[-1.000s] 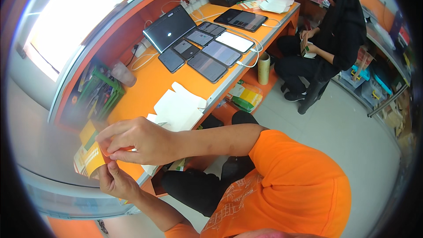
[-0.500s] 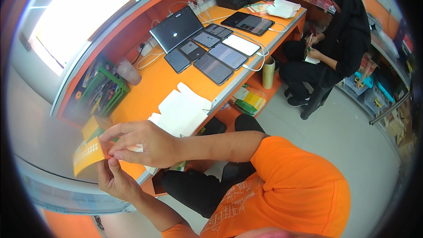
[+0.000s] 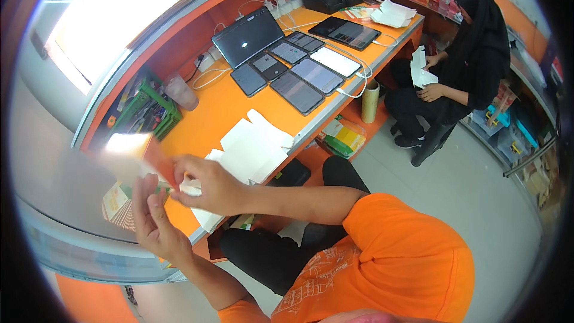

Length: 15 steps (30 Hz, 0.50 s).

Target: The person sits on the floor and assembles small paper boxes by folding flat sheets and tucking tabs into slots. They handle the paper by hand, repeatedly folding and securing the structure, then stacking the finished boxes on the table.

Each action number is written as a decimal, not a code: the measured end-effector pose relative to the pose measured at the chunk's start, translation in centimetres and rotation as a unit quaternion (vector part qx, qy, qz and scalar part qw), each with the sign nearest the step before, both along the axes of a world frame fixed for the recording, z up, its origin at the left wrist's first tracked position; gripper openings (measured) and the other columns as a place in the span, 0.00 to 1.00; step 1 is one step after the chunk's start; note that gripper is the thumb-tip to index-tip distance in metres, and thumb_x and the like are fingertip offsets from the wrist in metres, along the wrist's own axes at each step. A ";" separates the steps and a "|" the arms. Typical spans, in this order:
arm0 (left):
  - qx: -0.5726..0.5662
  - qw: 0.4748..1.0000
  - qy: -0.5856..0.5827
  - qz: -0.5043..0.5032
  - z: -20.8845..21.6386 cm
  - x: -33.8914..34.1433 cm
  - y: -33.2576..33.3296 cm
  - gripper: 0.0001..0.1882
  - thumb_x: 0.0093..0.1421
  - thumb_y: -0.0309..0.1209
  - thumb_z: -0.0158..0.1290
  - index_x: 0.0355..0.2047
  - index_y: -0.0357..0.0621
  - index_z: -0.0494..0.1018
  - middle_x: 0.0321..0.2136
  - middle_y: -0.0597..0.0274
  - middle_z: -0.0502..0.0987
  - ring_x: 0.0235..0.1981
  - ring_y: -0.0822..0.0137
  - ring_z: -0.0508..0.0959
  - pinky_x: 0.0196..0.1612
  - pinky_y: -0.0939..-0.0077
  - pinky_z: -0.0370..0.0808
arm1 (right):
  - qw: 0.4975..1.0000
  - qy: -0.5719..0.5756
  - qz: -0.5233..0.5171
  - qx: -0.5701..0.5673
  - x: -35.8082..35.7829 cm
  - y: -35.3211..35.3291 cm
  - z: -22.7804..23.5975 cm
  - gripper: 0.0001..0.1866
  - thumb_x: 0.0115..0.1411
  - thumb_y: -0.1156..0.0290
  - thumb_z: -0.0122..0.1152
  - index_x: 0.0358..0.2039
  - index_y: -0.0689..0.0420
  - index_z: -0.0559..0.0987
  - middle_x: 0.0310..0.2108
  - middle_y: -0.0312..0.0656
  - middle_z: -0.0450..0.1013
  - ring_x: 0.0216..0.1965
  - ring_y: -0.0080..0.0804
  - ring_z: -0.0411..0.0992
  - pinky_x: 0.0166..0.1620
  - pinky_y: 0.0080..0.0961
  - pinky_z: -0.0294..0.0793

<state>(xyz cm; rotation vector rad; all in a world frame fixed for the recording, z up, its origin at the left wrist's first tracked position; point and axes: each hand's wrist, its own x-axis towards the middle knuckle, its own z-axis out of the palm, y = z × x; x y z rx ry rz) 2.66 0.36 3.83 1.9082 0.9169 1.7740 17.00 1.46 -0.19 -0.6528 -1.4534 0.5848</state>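
Just left of a white, opened-out cardboard sheet (image 3: 254, 149) on the flat orange desk (image 3: 222, 109), a boxy orange-and-yellow card carton (image 3: 156, 160) is held up in the air, smeared by motion blur. The right hand (image 3: 212, 186), beside the sheet's lower left, pinches the carton's nearer edge between thumb and bent fingers. The left hand (image 3: 156, 227), lower and farther left of the sheet, has its fingers raised and lightly curled, thumb a little apart, with nothing seen gripped; whether its fingertips touch the carton cannot be told. The handling looks partway along: the carton seems already raised into a hollow shape, while a fanned sheaf of thin, pale printed cards (image 3: 116, 206), left of the sheet and below the carton, lies out of either grip. Whether the carton's ends are closed, and so what remains, is lost in the blur. Its long axis seems to run from the right hand up and leftward, pointing away from the sheet, though the exact tilt is unclear.
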 end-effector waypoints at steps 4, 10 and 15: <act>0.014 0.962 0.272 -0.006 -0.4 0.3 0.4 0.15 0.61 0.26 0.58 0.49 0.39 0.74 0.45 0.57 0.77 0.46 0.61 0.76 0.48 0.66 0.71 | 0.978 0.171 0.080 -0.084 1.3 1.0 -0.8 0.13 0.65 0.69 0.65 0.41 0.61 0.70 0.46 0.40 0.71 0.47 0.22 0.71 0.49 0.23 0.73; 0.095 0.946 0.305 0.062 -3.1 0.8 0.9 0.19 0.52 0.22 0.65 0.45 0.39 0.75 0.36 0.55 0.77 0.39 0.55 0.77 0.42 0.64 0.73 | 0.963 0.199 0.146 -0.105 0.9 0.6 -1.5 0.11 0.68 0.70 0.60 0.44 0.62 0.70 0.45 0.39 0.69 0.48 0.23 0.71 0.51 0.23 0.74; 0.141 0.939 0.301 0.092 -3.6 1.2 1.4 0.13 0.54 0.20 0.64 0.41 0.38 0.78 0.33 0.56 0.78 0.35 0.57 0.78 0.38 0.67 0.74 | 0.966 0.202 0.127 -0.101 1.4 0.8 -1.7 0.11 0.69 0.69 0.59 0.44 0.62 0.70 0.57 0.47 0.67 0.55 0.32 0.72 0.50 0.25 0.78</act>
